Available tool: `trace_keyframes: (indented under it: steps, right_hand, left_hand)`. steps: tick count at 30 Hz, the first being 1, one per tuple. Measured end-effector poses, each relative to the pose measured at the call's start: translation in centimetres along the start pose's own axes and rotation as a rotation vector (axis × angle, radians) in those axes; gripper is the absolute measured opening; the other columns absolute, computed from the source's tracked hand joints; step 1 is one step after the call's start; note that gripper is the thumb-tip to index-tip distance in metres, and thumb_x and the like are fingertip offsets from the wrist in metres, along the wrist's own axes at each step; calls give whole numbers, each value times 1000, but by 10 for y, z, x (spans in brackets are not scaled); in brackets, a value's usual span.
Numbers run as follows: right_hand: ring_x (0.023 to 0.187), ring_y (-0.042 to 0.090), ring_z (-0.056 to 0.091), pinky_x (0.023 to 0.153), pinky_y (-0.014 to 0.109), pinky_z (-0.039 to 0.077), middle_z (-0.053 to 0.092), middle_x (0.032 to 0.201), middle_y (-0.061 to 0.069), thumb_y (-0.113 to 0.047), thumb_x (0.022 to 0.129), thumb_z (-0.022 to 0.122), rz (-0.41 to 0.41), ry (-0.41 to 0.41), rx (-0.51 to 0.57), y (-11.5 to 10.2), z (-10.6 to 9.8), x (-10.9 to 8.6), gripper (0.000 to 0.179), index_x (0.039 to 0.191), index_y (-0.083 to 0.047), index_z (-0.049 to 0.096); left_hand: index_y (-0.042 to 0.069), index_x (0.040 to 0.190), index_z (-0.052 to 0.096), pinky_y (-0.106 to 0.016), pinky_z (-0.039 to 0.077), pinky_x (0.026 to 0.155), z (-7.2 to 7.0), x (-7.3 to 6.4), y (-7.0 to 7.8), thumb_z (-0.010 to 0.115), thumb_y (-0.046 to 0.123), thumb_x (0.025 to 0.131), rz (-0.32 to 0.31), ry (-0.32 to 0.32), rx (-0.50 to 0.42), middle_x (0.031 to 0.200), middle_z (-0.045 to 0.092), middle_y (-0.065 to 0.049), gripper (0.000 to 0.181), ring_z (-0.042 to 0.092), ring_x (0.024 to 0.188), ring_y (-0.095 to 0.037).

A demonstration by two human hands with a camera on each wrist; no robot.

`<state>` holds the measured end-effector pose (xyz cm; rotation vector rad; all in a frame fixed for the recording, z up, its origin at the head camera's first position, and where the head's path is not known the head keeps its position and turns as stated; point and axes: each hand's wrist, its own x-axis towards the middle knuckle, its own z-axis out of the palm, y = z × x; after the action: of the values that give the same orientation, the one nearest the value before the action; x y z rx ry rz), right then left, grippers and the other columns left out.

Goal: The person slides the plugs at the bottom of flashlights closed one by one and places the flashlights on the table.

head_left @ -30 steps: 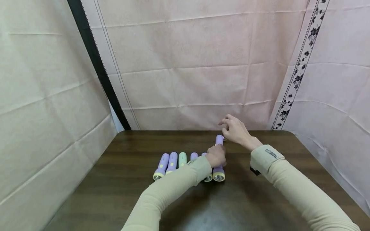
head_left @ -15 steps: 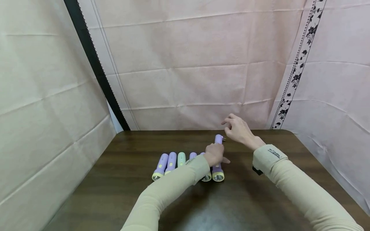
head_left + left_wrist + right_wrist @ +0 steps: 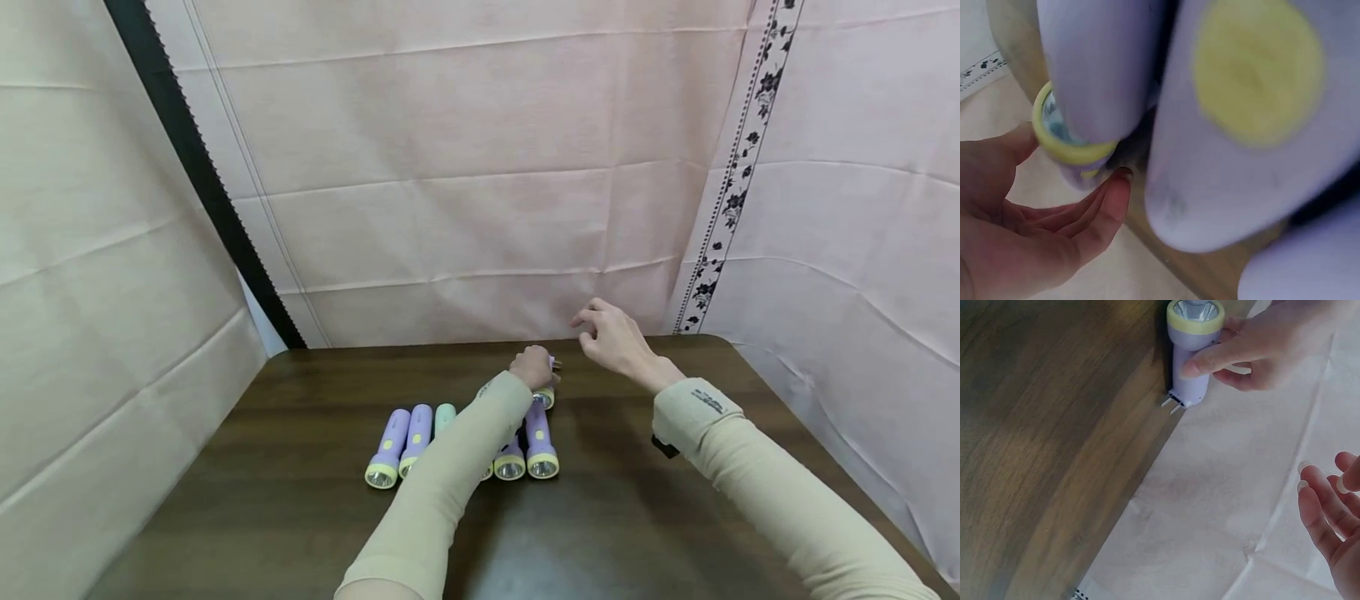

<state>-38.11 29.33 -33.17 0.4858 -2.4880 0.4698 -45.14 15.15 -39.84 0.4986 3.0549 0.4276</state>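
Near the table's far edge my left hand [image 3: 532, 367] grips a purple flashlight [image 3: 546, 398] with a yellow-rimmed head. In the right wrist view, two metal plug prongs [image 3: 1174, 404] stick out of this flashlight's [image 3: 1185, 361] tail, and the left thumb presses on its side. The left wrist view has the fingers [image 3: 1107, 212] around its yellow rim [image 3: 1072, 153], partly covered by nearer purple flashlights [image 3: 1235, 181]. To the right, my right hand [image 3: 617, 340] hovers above the far edge, fingers loosely bent and holding nothing.
A row of flashlights lies on the dark wooden table [image 3: 262, 500], lens ends toward me. Purple ones [image 3: 392, 437] flank a green one [image 3: 445, 416]; my left sleeve [image 3: 457, 467] hides part of the row. Pale cloth [image 3: 465, 208] hangs behind and at both sides.
My left hand has moved away from the row's rightmost flashlight to the one behind it, which it now grips. The right hand stays nearly still. The head view has turned slightly right.
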Motion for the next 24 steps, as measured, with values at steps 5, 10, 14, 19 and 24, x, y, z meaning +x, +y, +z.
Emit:
trace_keyframes:
  steps: [5, 10, 14, 19, 24]
  right_hand:
    - [78, 20, 61, 71, 40, 49, 63, 99, 6, -5, 79, 54, 12, 3, -3, 3, 0, -2, 26, 99, -8, 71]
    - [87, 25, 66, 76, 43, 51, 65, 104, 9, -5, 80, 54, 42, -24, 25, 6, 1, -6, 31, 108, -7, 69]
    - [95, 27, 67, 78, 45, 52, 66, 108, 12, -4, 81, 55, 50, -24, 39, 7, 1, -8, 35, 114, -8, 66]
    - [90, 28, 65, 74, 44, 51, 65, 104, 12, -3, 80, 55, 38, -4, 30, 3, 0, -3, 44, 122, -10, 63]
    - [86, 28, 63, 72, 44, 49, 65, 106, 14, -4, 80, 54, 36, -5, 32, -1, -4, 1, 51, 131, -12, 58]
  left_hand:
    - [5, 99, 65, -38, 55, 79, 2, 6, -2, 78, 26, 78, -15, 10, -40, 109, 66, -11, 33, 67, 98, -28]
    - [7, 93, 62, -37, 53, 75, 2, 9, -3, 74, 22, 79, -44, 4, -58, 103, 65, -10, 24, 65, 91, -26]
    - [7, 93, 63, -38, 53, 73, -7, 6, -7, 77, 24, 78, -59, 44, -99, 95, 66, -9, 27, 65, 86, -26]
    - [5, 105, 61, -39, 54, 77, -35, -5, -15, 78, 24, 79, -34, 90, -98, 100, 66, -11, 37, 66, 92, -28]
    - [4, 107, 62, -40, 55, 78, -57, -12, -31, 78, 22, 77, 18, 148, -83, 102, 68, -13, 38, 66, 92, -29]
